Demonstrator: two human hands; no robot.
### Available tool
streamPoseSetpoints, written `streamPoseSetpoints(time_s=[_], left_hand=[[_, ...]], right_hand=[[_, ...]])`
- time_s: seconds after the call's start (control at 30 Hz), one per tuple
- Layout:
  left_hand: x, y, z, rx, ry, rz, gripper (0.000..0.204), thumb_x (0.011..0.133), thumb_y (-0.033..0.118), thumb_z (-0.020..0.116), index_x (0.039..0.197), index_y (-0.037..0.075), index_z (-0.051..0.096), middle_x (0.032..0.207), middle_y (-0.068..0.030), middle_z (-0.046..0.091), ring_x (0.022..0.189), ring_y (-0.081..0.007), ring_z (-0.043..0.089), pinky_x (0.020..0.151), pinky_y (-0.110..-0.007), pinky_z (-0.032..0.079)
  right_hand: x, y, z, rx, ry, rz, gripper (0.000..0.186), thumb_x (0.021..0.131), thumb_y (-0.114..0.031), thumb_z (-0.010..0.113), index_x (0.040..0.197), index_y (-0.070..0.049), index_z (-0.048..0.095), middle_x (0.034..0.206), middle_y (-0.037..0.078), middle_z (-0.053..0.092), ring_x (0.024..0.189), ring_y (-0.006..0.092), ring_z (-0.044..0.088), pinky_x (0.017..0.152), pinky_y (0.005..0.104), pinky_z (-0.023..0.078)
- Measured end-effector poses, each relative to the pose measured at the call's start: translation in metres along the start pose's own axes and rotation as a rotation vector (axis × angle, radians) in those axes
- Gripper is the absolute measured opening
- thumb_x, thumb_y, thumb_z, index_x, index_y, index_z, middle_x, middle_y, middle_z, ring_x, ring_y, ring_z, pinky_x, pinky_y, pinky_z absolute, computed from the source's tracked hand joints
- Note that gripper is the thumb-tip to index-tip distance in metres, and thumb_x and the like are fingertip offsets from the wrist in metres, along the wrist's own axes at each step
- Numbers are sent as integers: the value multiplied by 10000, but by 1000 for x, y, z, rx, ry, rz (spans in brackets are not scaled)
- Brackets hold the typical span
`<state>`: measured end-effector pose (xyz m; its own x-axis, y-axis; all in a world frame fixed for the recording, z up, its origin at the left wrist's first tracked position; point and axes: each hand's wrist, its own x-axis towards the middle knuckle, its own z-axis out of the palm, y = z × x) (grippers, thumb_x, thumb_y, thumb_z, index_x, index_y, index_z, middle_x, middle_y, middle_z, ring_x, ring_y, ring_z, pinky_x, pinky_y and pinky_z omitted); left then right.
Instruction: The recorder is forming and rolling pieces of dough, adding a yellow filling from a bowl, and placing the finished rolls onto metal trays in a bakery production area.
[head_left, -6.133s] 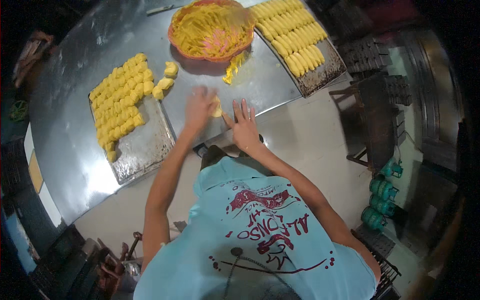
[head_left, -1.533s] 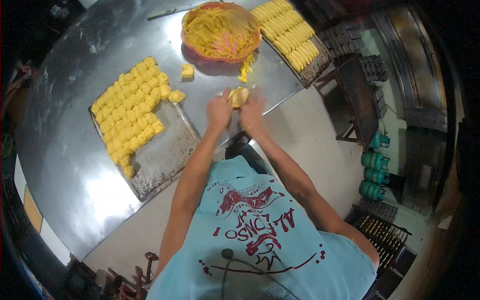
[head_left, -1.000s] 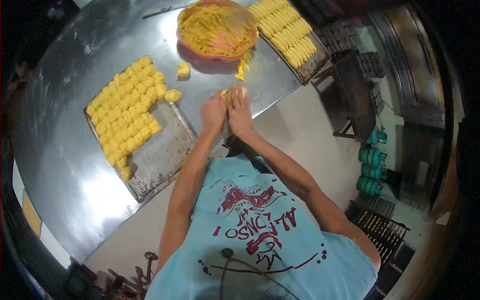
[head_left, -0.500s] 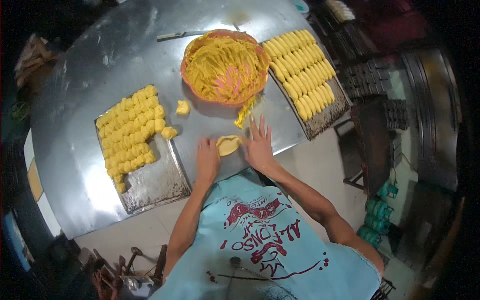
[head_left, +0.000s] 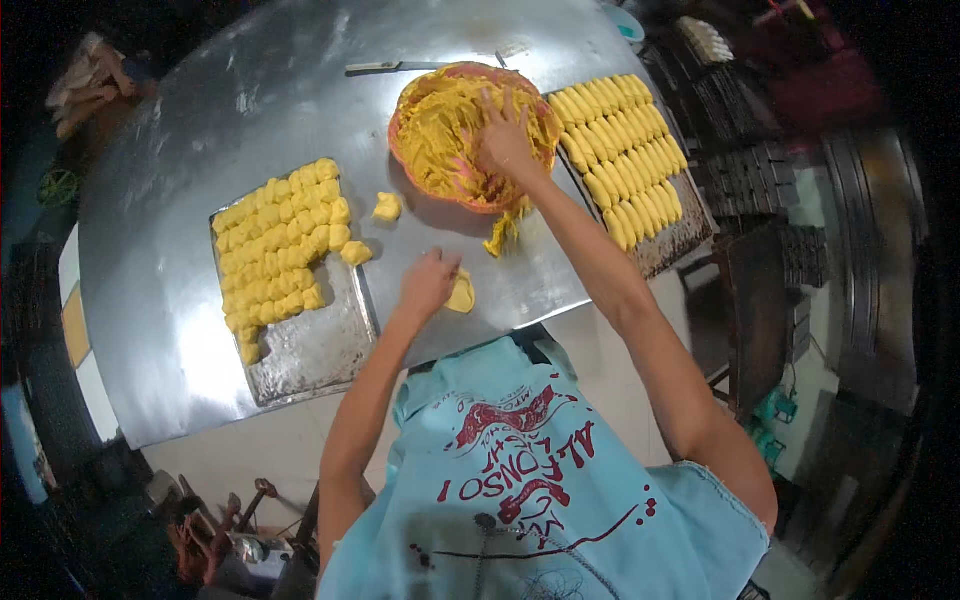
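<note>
My left hand (head_left: 432,282) is curled at the near middle of the table, its fingertips closed on the edge of a flattened piece of yellow dough (head_left: 462,294). Part of that dough is hidden behind the hand. My right hand (head_left: 503,145) reaches into a pinkish-orange bowl (head_left: 405,172) with fingers spread, touching the soft yellow filling (head_left: 437,115) smeared across it. A small lump of dough (head_left: 387,206) lies between the left tray and the bowl; another lump (head_left: 356,252) sits at that tray's edge.
At left, a metal tray (head_left: 330,350) carries rows of dough lumps (head_left: 275,240). At right, another tray (head_left: 688,222) carries rows of finger-shaped rolls (head_left: 625,150). A knife (head_left: 375,68) lies behind the bowl. Yellow scraps (head_left: 500,235) are on the steel table (head_left: 180,330) beside the bowl.
My right hand has left the flattened dough and moved forward into the bowl. My left hand stays at the dough, which is now turned. The whole view has shifted slightly.
</note>
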<state>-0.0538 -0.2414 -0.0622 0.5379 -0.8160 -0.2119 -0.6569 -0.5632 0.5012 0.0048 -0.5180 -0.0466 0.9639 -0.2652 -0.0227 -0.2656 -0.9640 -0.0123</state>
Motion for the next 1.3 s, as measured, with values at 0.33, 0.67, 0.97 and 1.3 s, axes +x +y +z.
streamPoseSetpoints(time_s=[0.33,0.67,0.97,1.3], left_hand=[[46,-61,-3,-410,68,286,159,806,159,672,919,75,745,849,-187,700,811,-384,669,756,-449,528],[-15,-26,32,-740,368,-14,168,840,91,661,991,40,714,893,-177,668,843,-352,664,757,-418,525],[-26,10,34,-18,280,238,458,873,242,680,1271,38,579,1291,-203,564,1250,-400,508,987,-500,465],[-12,-12,49,58,220,430,507,893,150,645,1376,66,519,1531,-132,422,1469,-399,262,1186,-547,226]], right_hand=[[-215,-139,2,256,218,220,581,796,-49,602,1364,-167,584,1617,251,163,1490,508,55,1141,703,121],[-265,-148,24,107,106,118,487,866,-115,553,1350,-130,602,1615,200,226,1492,457,157,1156,656,166],[-305,-105,38,370,26,-39,620,775,-21,582,1380,-155,576,1597,215,250,1483,437,203,1166,606,217],[-300,-29,83,751,374,236,393,719,50,583,1071,-45,728,1442,257,473,1388,437,378,1170,457,295]])
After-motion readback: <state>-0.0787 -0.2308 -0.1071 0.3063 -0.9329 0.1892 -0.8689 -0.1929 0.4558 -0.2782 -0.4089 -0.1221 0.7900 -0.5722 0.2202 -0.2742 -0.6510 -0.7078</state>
